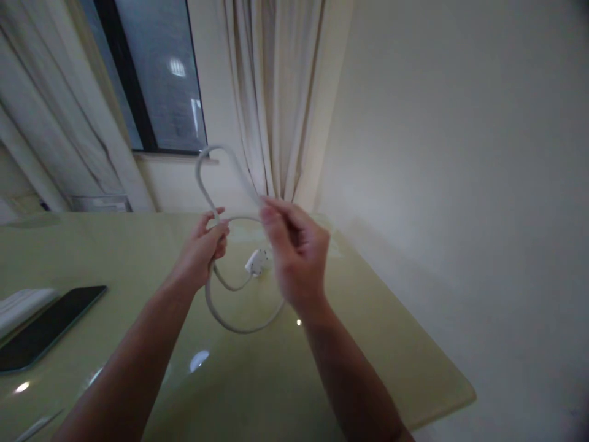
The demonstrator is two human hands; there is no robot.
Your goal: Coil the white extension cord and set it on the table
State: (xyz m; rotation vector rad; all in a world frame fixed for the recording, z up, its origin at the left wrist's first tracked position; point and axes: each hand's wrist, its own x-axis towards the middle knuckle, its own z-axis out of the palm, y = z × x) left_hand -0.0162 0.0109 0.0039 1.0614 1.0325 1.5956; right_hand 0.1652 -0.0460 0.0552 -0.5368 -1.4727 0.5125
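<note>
A white power cable [243, 332] runs in loops between my two hands above the table. My left hand [205, 245] pinches the cable where its strands cross, thumb against fingers. Higher and to the right, my right hand [297, 245] is closed on another stretch of it, thumb pressed to the forefinger. One loop of cable arches up above both hands, and a wider one hangs below them. Between the hands, a white plug [256, 263] with dark round spots dangles at the end of a strand. Part of the cable is hidden behind my right hand.
On the left of the glossy pale green table [391, 368] lie a black phone or tablet [50, 328] and a white box-like object [27, 304]. A thin pale item [39, 423] is at the lower left. Walls, curtains [267, 92] and a window stand behind and right.
</note>
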